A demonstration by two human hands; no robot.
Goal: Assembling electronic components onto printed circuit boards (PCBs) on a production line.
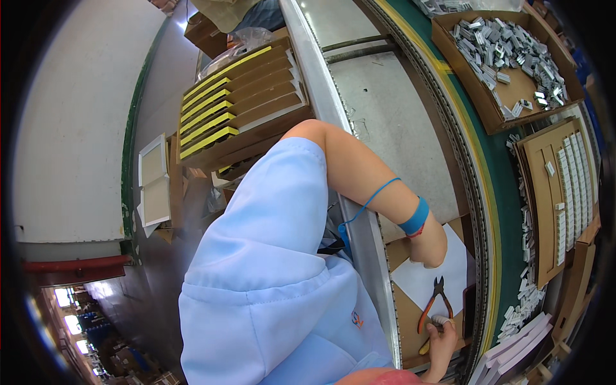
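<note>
My left arm, with a blue wrist strap, reaches across the metal edge of the bench. My left hand [433,251] is bent down over a white sheet [452,253]; its fingers are hidden behind the wrist. On the sheet lie pliers [437,296] with dark jaws and orange handles, opened in a V. At the handle ends my right hand [441,340] has its fingers curled closed, close to one handle. Something small and silvery shows at its fingertips, too small to name. A yellow-handled item [424,347] lies beside that hand, partly hidden.
To the right, a cardboard box [523,106] holds many small metal pieces. Below it stands a cardboard tray [545,199] with rows of white pieces; loose ones [523,298] lie alongside. At left is a stack of brown cartons [250,96] with yellow edges. A metal rail [321,70] borders the bench.
</note>
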